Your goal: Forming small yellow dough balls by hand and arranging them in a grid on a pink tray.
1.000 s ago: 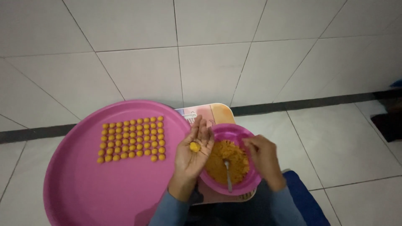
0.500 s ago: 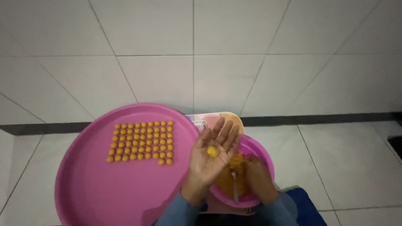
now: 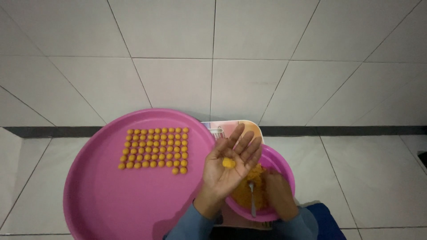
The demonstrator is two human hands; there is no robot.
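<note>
Large round pink tray [image 3: 111, 200] at far left, resting on the white tiled floor [image 3: 364, 178]. On its upper part, a neat block of small yellow-orange balls [image 3: 153, 150] set out in rows; the bottom row runs one or two short of even, with a pair of balls hanging off its right end. Rest of the tray bare.

Just right of the tray edge: left hand [image 3: 229, 166], palm up, fingers spread wide and nearly flat. One yellow ball [image 3: 228, 163] lies loose in the middle of the palm, not gripped. Blue-grey sleeve [image 3: 191, 224] at the wrist.

Behind the fingertips, a pale rounded lid or box [image 3: 249, 126] with a coloured print, partly hidden.

Right of the palm: smaller pink bowl [image 3: 284, 166], holding crumbly yellow-orange dough [image 3: 244, 193]. A metal spoon [image 3: 252, 200] stands in the dough, handle towards the person.

Right hand [image 3: 278, 193] is down in the bowl, fingers curled into the dough; dim here, cannot tell whether it has pinched any up.

Dark blue cloth [image 3: 327, 220] at lower right.
</note>
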